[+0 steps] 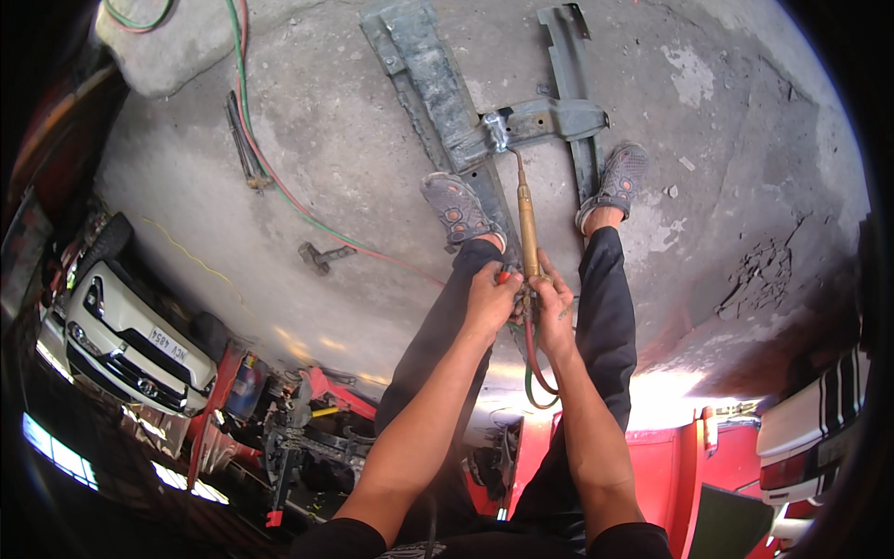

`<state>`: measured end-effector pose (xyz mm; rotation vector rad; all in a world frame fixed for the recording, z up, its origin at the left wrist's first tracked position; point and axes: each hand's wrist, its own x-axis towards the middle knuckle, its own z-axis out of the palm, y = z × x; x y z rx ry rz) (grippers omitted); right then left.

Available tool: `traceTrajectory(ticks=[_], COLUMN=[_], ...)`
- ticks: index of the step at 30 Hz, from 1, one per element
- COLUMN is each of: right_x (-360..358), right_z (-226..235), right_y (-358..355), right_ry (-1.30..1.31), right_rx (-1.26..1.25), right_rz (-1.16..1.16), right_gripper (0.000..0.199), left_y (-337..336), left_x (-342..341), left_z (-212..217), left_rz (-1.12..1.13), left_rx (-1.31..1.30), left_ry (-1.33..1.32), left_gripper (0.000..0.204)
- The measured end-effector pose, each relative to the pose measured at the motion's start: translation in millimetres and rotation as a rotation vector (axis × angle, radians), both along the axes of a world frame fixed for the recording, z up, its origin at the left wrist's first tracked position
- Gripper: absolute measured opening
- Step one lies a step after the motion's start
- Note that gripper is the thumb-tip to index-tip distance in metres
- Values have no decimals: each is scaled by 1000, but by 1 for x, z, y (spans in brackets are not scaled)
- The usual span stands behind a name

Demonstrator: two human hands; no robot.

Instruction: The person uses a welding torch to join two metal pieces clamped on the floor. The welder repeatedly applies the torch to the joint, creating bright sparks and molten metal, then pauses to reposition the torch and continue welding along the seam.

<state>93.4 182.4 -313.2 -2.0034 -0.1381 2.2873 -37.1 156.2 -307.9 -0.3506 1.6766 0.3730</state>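
Observation:
A brass gas torch [527, 219] points away from me, and its thin bent tip ends at a shiny silver patch [495, 132] on a grey metal frame. My right hand [551, 298] is wrapped round the handle's near end. Beside it, my left hand [492, 298] is closed at the torch's valve end, with a small red part [504, 278] between its fingers. From there a red hose [531, 349] loops down with a green one. The frame has a wide, worn rail [419, 79], a crosspiece [540, 121] and a narrower rail [565, 56]. I see no flame.
My shoes [458, 210] rest on or beside the frame. A hammer [326, 256], long thin rods [244, 144] and red and green hoses [279, 186] lie on the concrete floor at left. A white vehicle [135, 340] and red metal parts [340, 391] stand behind.

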Motion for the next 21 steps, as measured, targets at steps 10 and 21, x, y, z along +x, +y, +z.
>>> traceTrajectory(ticks=[10, 21], right_x=[-6, -9], right_z=[5, 8], right_y=[4, 3], right_ry=[-21, -41], right_rx=[-10, 39], right_rz=[15, 71], right_gripper=[77, 72], left_y=[-15, -10], left_x=[4, 0], left_z=[-9, -4], left_rz=[-15, -123], left_rx=[46, 23], left_ry=[26, 87], left_gripper=[10, 16])
